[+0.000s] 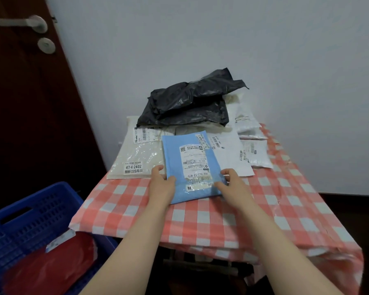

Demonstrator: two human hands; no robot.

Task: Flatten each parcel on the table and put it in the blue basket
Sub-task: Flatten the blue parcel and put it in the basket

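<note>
A light blue parcel [175, 154] with a white shipping label lies on the table with the red-and-white checked cloth [264, 209]. My left hand [161, 185] grips its near left edge, thumb on top. My right hand [230, 184] holds its near right edge, fingers curled at the side. Behind it lie a cream parcel [136, 154], a white parcel [228, 154], a crumpled black parcel [188, 103] on top of the pile, and white padded parcels [251, 143] at the right. The blue basket [30, 222] stands low at the left with a red parcel [51, 265] inside.
A dark wooden door [26, 103] with a metal handle stands at the left, close behind the basket. A pale wall rises behind the table. The near half of the cloth lies bare, and dark floor shows at the right.
</note>
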